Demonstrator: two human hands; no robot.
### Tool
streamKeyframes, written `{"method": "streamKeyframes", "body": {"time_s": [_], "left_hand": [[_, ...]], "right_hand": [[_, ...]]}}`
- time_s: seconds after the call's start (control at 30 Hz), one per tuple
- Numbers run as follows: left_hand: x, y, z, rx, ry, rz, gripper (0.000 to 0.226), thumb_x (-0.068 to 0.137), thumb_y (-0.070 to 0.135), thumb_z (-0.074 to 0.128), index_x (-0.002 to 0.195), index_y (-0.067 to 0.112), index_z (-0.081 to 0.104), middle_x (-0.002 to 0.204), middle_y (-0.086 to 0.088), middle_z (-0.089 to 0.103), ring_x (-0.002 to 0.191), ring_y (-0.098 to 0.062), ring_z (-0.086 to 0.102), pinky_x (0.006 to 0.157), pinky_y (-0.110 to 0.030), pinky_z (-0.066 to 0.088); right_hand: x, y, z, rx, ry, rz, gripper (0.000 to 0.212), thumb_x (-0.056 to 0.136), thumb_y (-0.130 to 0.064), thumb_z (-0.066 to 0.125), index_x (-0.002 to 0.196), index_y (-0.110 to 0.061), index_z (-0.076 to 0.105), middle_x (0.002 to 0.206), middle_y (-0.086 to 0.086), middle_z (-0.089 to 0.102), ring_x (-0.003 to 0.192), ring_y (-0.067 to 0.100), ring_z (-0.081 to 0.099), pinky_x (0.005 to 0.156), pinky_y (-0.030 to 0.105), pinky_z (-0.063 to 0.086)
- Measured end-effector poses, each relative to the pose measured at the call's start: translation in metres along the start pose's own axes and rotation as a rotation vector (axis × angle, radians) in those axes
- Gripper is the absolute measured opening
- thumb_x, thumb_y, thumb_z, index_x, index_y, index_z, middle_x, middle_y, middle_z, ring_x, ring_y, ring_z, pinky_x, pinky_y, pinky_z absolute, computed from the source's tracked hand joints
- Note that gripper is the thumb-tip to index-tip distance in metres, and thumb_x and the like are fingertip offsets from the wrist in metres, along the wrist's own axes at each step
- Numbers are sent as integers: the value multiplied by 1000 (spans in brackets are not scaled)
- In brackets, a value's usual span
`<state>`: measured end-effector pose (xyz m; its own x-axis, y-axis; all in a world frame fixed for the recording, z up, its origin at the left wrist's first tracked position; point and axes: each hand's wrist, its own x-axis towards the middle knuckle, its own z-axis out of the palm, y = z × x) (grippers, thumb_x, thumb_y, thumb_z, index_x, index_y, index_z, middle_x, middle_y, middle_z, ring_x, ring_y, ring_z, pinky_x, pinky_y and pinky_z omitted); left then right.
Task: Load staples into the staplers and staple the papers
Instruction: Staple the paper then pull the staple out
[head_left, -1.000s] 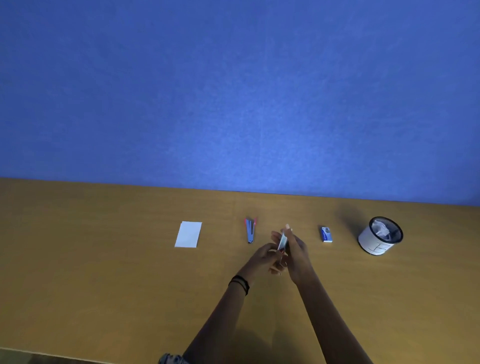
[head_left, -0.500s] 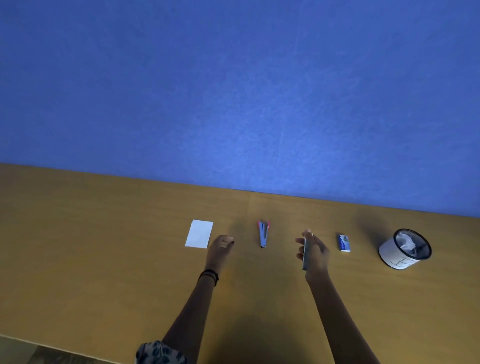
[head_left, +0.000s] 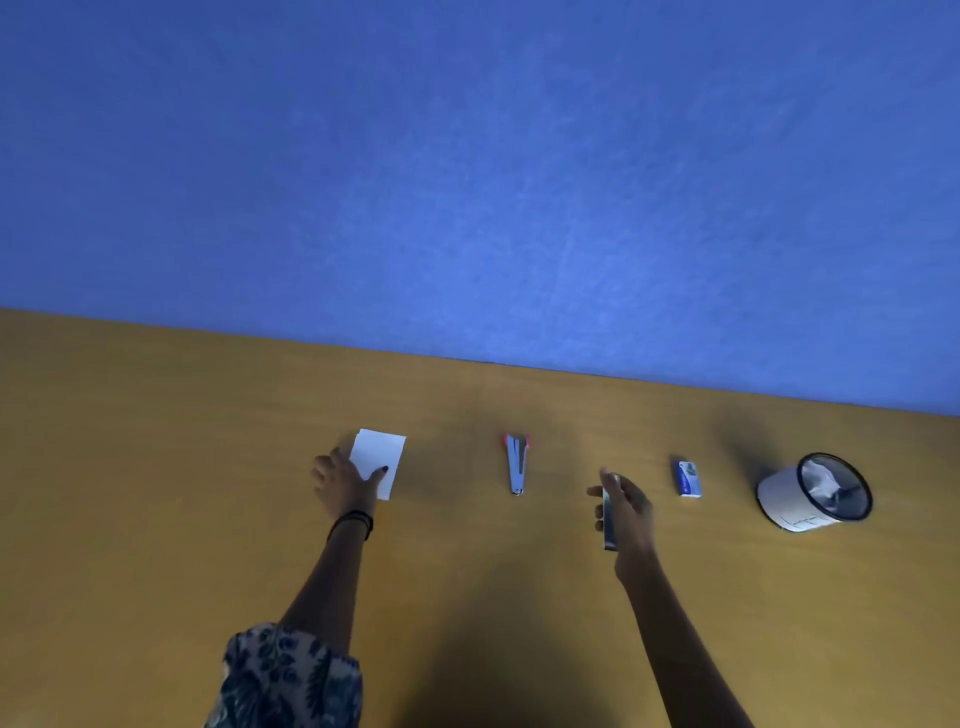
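A small white stack of papers (head_left: 382, 454) lies on the wooden table at the left. My left hand (head_left: 345, 483) rests on its near left corner, thumb on the sheet. A red and grey stapler (head_left: 517, 462) lies on the table in the middle, apart from both hands. My right hand (head_left: 626, 512) hovers right of it, closed around a slim dark stapler (head_left: 608, 519) held upright. A small blue staple box (head_left: 688, 479) lies further right.
A white cup with a dark rim (head_left: 813, 493) lies tilted at the far right with crumpled white material inside. A blue wall stands behind the table (head_left: 156, 467). My patterned sleeve (head_left: 291, 675) shows at the bottom left.
My hands have parted. The left hand moved left across the table and landed on the papers. The right hand kept the dark stapler and shifted slightly right.
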<state>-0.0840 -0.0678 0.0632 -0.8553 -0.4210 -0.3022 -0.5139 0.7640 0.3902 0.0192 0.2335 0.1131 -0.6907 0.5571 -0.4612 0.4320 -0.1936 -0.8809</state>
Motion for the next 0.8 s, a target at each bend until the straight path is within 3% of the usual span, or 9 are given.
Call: {"method": "streamKeyframes", "body": {"time_s": [0.2,0.33,0.4,0.5,0.57,0.63,0.8], "left_hand": [[11,2,1,-90,-15,67,54,80,22,72,122,-1,46,121,-20,55,115,-36,50,89,-45,40],[2,-1,-3,-232,44,156,32,87,14,62,115,6,48,99,-18,66,85,-34,59,64,-36,42],[-4,2,-5,-283,42,187,31,90,16,59,119,8,49,96,-18,66,80,-33,59,60,-35,41],[-18,19,-10,-495,-113,245,38,88,15,64,124,7,53,102,-15,66,90,-32,62,70,-39,47],[-34,34,-11,-581,-252,321,31,87,10,65,116,1,60,106,-15,67,96,-31,63,72,-36,46],[-52,50,-11,-654,-367,351,25,87,7,65,110,-3,62,106,-20,68,96,-32,64,72,-34,46],[-101,80,-10,-734,-496,439,19,88,8,64,104,-1,61,101,-13,68,86,-20,63,67,-25,46]], "right_hand": [[14,12,10,-54,-8,22,23,90,-35,58,87,-12,64,77,1,66,53,13,47,49,26,41],[14,17,21,-104,-57,-10,30,92,-35,55,88,-5,62,76,1,65,50,13,45,44,23,39],[12,17,24,-142,-99,-28,28,90,-32,58,91,-4,61,73,3,61,51,12,42,44,24,38],[8,15,27,-202,-140,-38,12,83,-21,68,88,-12,61,68,1,51,54,13,39,46,25,34],[4,11,29,-214,-126,-56,19,80,-15,70,71,-16,54,60,-2,46,51,14,37,46,25,31],[-3,7,29,-199,-140,-58,29,81,-17,69,61,-18,47,52,-2,38,43,14,32,41,22,26],[-22,-8,25,-181,-219,-77,27,80,-29,69,64,-9,59,43,-6,35,34,10,30,33,15,21]]}}
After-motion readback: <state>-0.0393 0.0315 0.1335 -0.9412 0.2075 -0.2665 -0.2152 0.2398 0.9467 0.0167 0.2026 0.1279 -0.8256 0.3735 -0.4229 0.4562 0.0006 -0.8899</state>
